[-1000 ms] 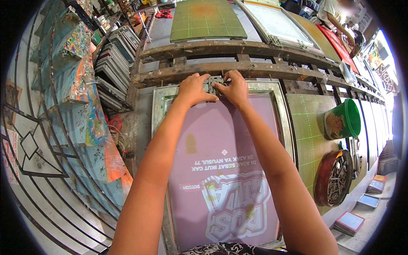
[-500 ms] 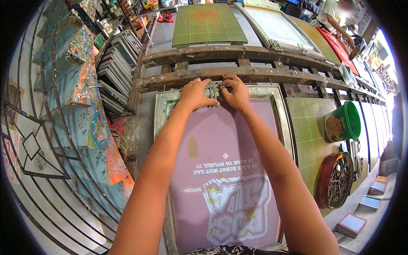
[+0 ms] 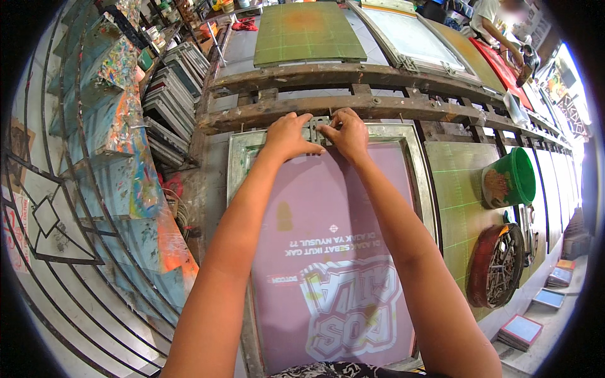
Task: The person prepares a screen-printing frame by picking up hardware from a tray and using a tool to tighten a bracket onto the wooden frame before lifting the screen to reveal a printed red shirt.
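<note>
A silkscreen frame (image 3: 413, 170) with purple mesh (image 3: 302, 189) and pale printed lettering lies before me, its far bar close to a paint-stained wooden rail. At the middle of that bar sits a metal hinge clamp (image 3: 321, 131). My left hand (image 3: 287, 137) curls over the bar on the clamp's left side, thumb on the near side and fingers toward the rail. On the clamp's right, my right hand (image 3: 348, 133) is closed, thumb and fingers bent together at the clamp's edge; whatever is between its fingertips is hidden.
To the right, a green bucket (image 3: 520, 176) and a round tray of metal bolts (image 3: 498, 268) stand on a green gridded board (image 3: 454, 208). Stacked frames (image 3: 170, 94) lean at left beside painted steps (image 3: 113, 183). Beyond the wooden rail (image 3: 296, 110), a co-worker bends over a red board (image 3: 498, 66).
My right hand has shifted slightly left and its fingers have turned about the clamp. My left hand stays nearly in place.
</note>
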